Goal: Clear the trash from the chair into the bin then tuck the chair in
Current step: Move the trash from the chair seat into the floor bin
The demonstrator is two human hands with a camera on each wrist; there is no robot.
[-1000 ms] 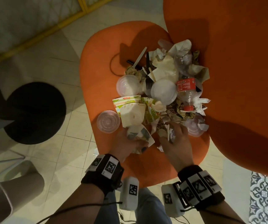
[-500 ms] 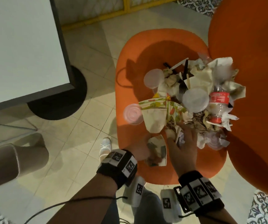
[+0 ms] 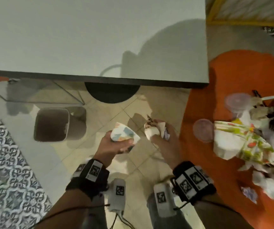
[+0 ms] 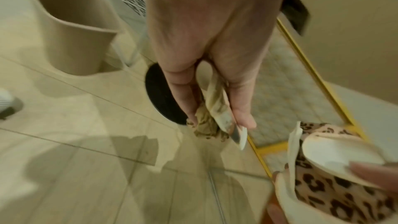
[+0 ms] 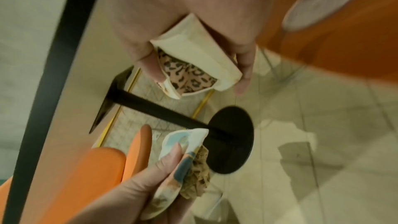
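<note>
My left hand [image 3: 116, 144] grips a crumpled printed paper cup [image 3: 124, 133] with a wad of brown paper, held over the tiled floor right of the beige bin [image 3: 51, 124]. My right hand [image 3: 162, 139] grips a folded cream wrapper with leopard print [image 3: 152, 129], just left of the orange chair [image 3: 215, 162]. In the left wrist view the fingers [image 4: 241, 105] pinch the squashed cup [image 4: 217, 108] and the bin [image 4: 71, 31] stands at the upper left. In the right wrist view the fingers [image 5: 243, 67] hold the leopard wrapper [image 5: 193, 67]. A pile of trash [image 3: 248, 139] lies on the chair seat.
A grey table [image 3: 91, 38] fills the top of the head view, its black round base [image 3: 112, 93] behind the bin. A patterned rug [image 3: 4, 171] lies at the left. A clear lid [image 3: 203, 130] sits at the chair seat's near edge. Another orange chair [image 5: 75, 185] shows in the right wrist view.
Both hands have lifted off the chair seat with trash in them and swung left over the floor. The view has turned left, bringing the bin and table into sight.
</note>
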